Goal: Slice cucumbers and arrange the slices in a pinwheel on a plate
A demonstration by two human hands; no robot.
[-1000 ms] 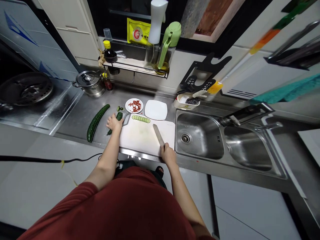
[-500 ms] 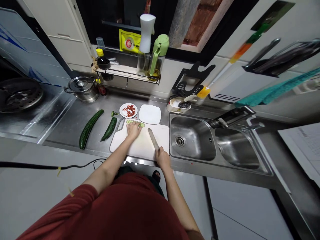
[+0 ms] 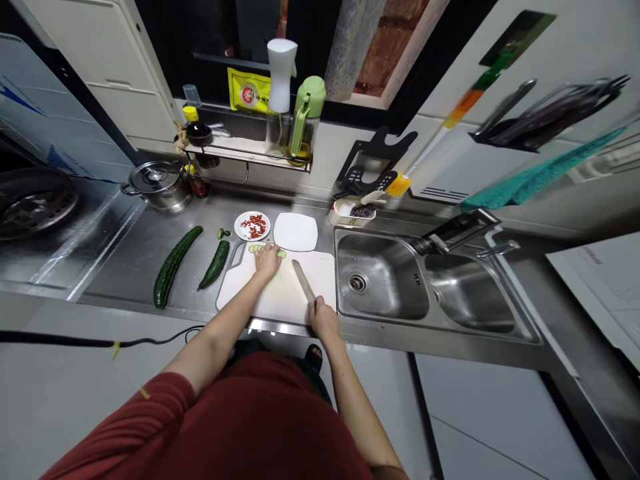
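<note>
A white cutting board (image 3: 280, 300) lies on the steel counter. Over a row of pale green cucumber slices (image 3: 281, 254) near its back edge rests my left hand (image 3: 268, 262), fingers spread on the slices. My right hand (image 3: 324, 319) is wrapped round the handle of a knife (image 3: 303, 280) at the board's front right; the blade points back and left over the board. Left of the board lie a cut piece of cucumber (image 3: 215, 265), small green end pieces (image 3: 223, 233) and a long whole cucumber (image 3: 175, 267).
Behind the board stand a plate of chopped red pieces (image 3: 239, 227) and a white square plate (image 3: 295, 232). A double sink (image 3: 383, 273) is on the right. A lidded pot (image 3: 163, 187) stands back left, below a rack (image 3: 240, 152) with bottles.
The camera view has shifted slightly. Both hands and the knife keep nearly the same places on the board.
</note>
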